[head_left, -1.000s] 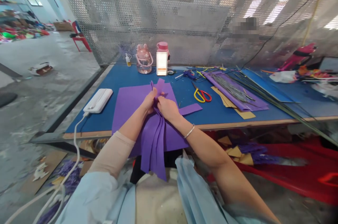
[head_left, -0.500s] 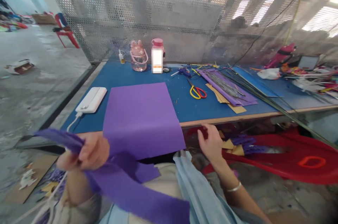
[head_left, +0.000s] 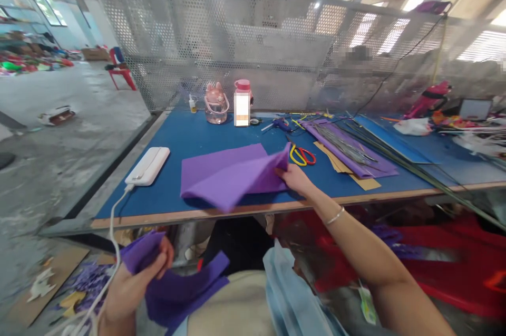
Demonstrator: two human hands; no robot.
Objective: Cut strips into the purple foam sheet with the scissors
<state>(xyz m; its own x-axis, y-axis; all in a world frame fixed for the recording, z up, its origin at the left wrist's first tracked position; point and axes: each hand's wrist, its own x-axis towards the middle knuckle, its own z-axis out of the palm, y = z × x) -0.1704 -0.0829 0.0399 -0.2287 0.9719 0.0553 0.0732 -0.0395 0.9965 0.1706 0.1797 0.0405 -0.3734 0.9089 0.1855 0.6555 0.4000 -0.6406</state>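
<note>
My left hand [head_left: 136, 278] is closed around dark purple strips [head_left: 177, 294], low on the left below the table edge. The strips curl and hang across my lap. With its fingers on the right end of a large purple sheet [head_left: 221, 172], my right hand [head_left: 290, 176] holds a corner lifted. The sheet lies on the blue table, its near part bent up and folded over. Beyond my right hand lie scissors [head_left: 302, 155] with one yellow and one red handle. Whether the sheet is paper, felt or foam I cannot tell.
A white power bank [head_left: 148, 166] with a cable lies on the left of the table [head_left: 182, 135]. Two pink bottles and a small glue bottle [head_left: 192, 104] stand behind. Thin wires [head_left: 343, 141] lie on purple sheets to the right. A perforated metal screen [head_left: 190, 25] closes the back.
My right hand has moved from below the table edge onto the purple sheet, taking hold of its corner and folding it. My left hand has lowered with the strips. The view has tilted up.
</note>
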